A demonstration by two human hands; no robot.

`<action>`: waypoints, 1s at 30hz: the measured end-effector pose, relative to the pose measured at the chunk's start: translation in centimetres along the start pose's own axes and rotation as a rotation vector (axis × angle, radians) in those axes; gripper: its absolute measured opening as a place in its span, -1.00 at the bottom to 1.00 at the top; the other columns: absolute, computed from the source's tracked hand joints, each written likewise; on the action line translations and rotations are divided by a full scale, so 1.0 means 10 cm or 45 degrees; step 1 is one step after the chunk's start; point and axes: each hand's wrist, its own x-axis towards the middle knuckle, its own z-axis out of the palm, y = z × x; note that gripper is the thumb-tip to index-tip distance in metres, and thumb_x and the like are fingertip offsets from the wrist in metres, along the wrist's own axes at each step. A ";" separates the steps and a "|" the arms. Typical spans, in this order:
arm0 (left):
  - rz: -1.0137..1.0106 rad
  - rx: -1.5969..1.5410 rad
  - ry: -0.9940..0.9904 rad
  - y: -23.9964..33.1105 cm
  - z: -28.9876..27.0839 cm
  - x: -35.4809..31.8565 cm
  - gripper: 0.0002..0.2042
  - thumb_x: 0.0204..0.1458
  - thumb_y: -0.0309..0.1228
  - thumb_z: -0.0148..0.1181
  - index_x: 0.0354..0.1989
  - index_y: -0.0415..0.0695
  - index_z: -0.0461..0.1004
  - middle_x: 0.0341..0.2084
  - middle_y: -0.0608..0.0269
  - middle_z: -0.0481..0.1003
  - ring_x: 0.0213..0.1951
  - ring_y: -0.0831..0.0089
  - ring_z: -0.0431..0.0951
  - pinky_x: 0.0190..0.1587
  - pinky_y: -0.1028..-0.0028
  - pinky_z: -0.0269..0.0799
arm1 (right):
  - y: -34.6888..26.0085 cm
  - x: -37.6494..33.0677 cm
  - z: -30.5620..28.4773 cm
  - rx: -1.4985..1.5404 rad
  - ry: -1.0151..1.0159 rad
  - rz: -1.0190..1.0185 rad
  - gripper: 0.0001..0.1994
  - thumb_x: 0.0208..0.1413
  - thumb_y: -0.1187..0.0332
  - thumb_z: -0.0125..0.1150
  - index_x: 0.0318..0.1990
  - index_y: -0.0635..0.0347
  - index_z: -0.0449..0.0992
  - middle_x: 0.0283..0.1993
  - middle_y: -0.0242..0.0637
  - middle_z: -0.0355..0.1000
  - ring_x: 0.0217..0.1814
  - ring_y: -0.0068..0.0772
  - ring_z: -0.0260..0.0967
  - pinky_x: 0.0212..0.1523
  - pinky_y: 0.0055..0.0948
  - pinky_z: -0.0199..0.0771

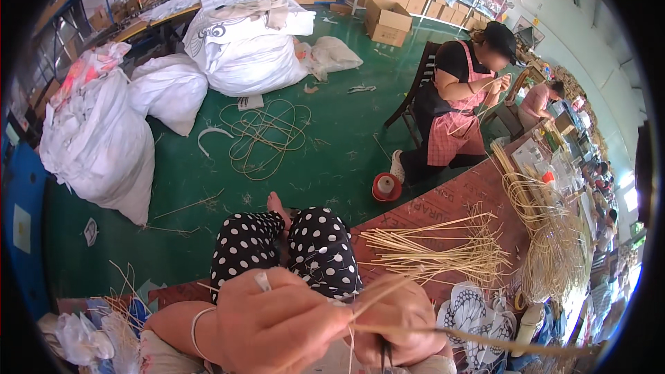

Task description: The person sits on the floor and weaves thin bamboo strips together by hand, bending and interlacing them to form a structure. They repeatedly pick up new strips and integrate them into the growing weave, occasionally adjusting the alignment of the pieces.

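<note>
My left hand (pixel 277 322) and my right hand (pixel 398 322) are close together at the bottom of the view, over my lap. Both pinch thin pale rattan strips (pixel 485 338) that run out to the right. The left hand wears a ring and a thin wrist band. Its fingers close on a strip end by the right hand's thumb. A dark thin piece hangs below the right hand. My legs in black trousers with white dots (pixel 305 249) stretch forward onto the green floor.
A bundle of cut rattan sticks (pixel 436 249) lies on the brown board table (pixel 450 201), with half-woven rattan frames (pixel 547 235) at right. A person in a pink apron (pixel 460 107) sits ahead. Large white sacks (pixel 104 131), loose rattan coils (pixel 267 131), a spool (pixel 386 185) and cartons (pixel 388 21) stand about.
</note>
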 end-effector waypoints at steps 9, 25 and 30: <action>-0.093 0.375 0.027 -0.56 0.32 -0.22 -0.80 -0.32 -0.57 0.20 -0.45 -0.16 0.37 -0.76 0.30 0.26 -0.72 0.33 0.29 -0.67 0.42 0.16 | 0.65 -0.20 0.42 0.228 0.215 0.505 -0.87 -0.24 0.61 0.17 -0.49 0.18 0.42 -0.61 -0.30 0.30 -0.63 -0.36 0.25 -0.60 -0.49 0.25; 0.091 0.134 -0.024 -0.05 -0.04 -0.01 -0.79 -0.41 -0.57 0.17 -0.48 -0.18 0.41 -0.69 0.33 0.40 -0.69 0.49 0.38 -0.63 0.59 0.32 | 0.16 0.03 0.04 1.323 -0.592 -0.286 -0.80 -0.10 0.35 0.23 -0.43 0.34 0.45 -0.52 -0.20 0.39 -0.58 -0.29 0.33 -0.62 -0.38 0.30; 0.115 0.094 0.011 0.00 -0.01 0.00 -0.79 -0.42 -0.53 0.18 -0.48 -0.18 0.41 -0.71 0.32 0.40 -0.70 0.50 0.37 -0.65 0.61 0.31 | -0.01 -0.07 0.02 0.000 0.102 -0.326 -0.79 -0.19 0.41 0.27 -0.40 0.35 0.44 -0.51 -0.22 0.38 -0.57 -0.33 0.33 -0.62 -0.45 0.28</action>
